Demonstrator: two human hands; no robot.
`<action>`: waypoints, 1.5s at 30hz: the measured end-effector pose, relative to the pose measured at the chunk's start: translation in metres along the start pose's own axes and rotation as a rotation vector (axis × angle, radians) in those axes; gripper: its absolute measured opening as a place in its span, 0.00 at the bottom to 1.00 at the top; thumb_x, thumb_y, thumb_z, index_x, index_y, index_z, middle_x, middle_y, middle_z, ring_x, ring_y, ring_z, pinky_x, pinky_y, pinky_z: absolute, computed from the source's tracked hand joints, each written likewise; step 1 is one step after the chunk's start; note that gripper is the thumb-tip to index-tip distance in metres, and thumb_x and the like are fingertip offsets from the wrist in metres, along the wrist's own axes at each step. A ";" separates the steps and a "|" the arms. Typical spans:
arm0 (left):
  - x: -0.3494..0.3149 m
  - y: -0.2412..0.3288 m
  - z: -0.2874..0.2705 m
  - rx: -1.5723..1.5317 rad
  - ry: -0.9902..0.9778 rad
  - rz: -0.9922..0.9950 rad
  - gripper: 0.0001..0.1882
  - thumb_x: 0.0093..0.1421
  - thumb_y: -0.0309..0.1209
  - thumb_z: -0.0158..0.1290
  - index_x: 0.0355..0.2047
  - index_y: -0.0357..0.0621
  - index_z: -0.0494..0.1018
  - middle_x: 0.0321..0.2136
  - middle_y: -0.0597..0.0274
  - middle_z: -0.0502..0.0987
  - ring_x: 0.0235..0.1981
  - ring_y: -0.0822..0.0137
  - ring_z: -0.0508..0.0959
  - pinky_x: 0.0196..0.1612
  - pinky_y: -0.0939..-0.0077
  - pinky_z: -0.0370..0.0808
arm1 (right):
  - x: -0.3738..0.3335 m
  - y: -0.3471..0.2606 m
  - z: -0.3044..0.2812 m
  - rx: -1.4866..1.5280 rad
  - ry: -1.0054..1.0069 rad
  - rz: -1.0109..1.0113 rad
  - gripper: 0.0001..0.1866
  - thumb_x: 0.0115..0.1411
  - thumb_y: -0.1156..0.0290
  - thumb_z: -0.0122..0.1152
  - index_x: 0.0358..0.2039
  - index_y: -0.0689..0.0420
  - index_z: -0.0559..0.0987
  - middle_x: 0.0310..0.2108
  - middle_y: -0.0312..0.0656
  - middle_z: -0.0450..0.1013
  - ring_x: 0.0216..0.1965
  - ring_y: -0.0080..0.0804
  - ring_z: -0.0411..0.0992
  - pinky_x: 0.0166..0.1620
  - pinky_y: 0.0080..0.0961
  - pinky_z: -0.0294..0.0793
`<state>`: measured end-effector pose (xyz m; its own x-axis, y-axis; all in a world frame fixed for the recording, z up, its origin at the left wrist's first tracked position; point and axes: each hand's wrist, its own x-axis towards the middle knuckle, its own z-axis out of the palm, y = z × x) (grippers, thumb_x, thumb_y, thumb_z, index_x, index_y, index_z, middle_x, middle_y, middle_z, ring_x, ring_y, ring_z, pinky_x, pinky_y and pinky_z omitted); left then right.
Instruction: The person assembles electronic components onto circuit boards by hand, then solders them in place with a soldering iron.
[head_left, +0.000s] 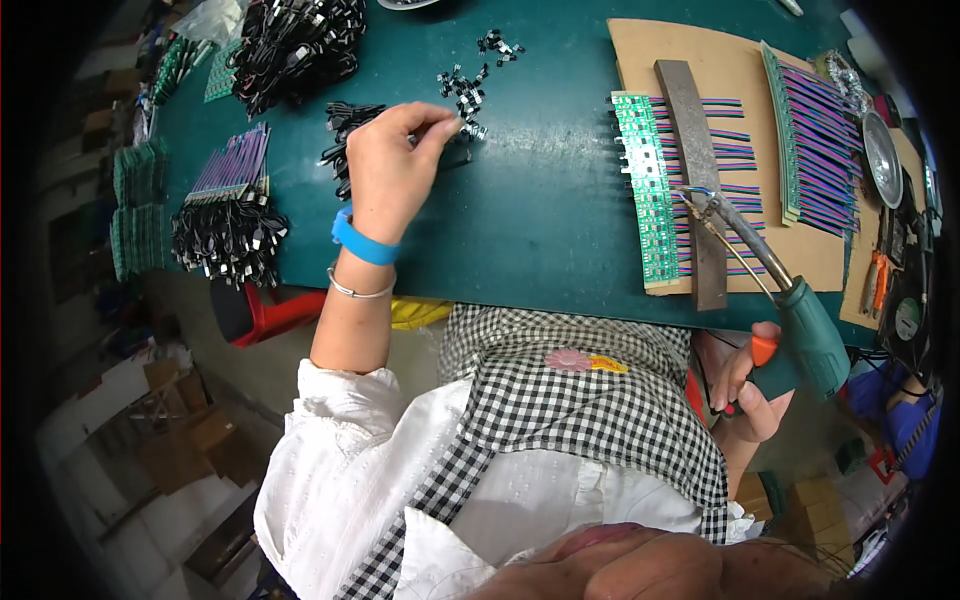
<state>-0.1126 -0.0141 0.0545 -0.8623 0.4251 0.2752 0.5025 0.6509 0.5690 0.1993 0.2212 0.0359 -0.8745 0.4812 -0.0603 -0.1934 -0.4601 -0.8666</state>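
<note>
My left hand (395, 155) reaches over the table with thumb and fingertips pinched together. What the pinch holds, if anything, is too small to make out. Small black-and-white connectors (463, 92) lie loose at its fingertips, and a bundle of black cables (345, 130) is partly hidden behind it. My right hand (748, 392) grips a soldering gun (815, 340) with a green handle and orange trigger, near the table's front edge. The gun's metal tip points over a green circuit board panel (647, 190), whose coloured wires pass under a dark metal bar (690, 180).
Cardboard (720, 60) lies beneath the panel. Another wired board panel (785, 140) and a metal dish (882, 158) are at right. Black cables are heaped (300, 50) at far left, above bundled wired cables (230, 220) and stacked green boards (140, 210). A red stool (270, 315) stands below the table edge.
</note>
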 end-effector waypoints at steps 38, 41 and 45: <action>-0.071 0.144 0.041 -0.762 -0.460 0.855 0.16 0.43 0.20 0.60 0.36 0.44 0.79 0.40 0.55 0.78 0.36 0.58 0.78 0.37 0.69 0.77 | 0.015 0.002 0.038 0.141 -0.114 0.046 0.31 0.50 0.81 0.64 0.54 0.64 0.61 0.29 0.43 0.72 0.26 0.24 0.73 0.27 0.17 0.73; -0.075 0.142 0.046 -0.746 -0.432 0.845 0.14 0.44 0.22 0.61 0.35 0.43 0.78 0.36 0.55 0.79 0.34 0.59 0.79 0.35 0.70 0.76 | 0.015 0.006 0.029 0.066 -0.126 0.006 0.33 0.48 0.83 0.63 0.54 0.64 0.61 0.36 0.45 0.71 0.28 0.25 0.73 0.27 0.18 0.74; -0.077 0.141 0.041 -0.710 -0.501 0.590 0.08 0.47 0.25 0.62 0.30 0.39 0.78 0.26 0.58 0.79 0.24 0.62 0.79 0.29 0.73 0.76 | 0.017 0.010 0.031 -0.081 -0.048 -0.093 0.34 0.47 0.87 0.62 0.55 0.64 0.60 0.51 0.46 0.62 0.32 0.25 0.73 0.29 0.19 0.74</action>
<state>0.0276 0.0706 0.0815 -0.2859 0.8723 0.3967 0.5429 -0.1937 0.8172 0.1692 0.2016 0.0415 -0.8752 0.4818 0.0441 -0.2394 -0.3522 -0.9048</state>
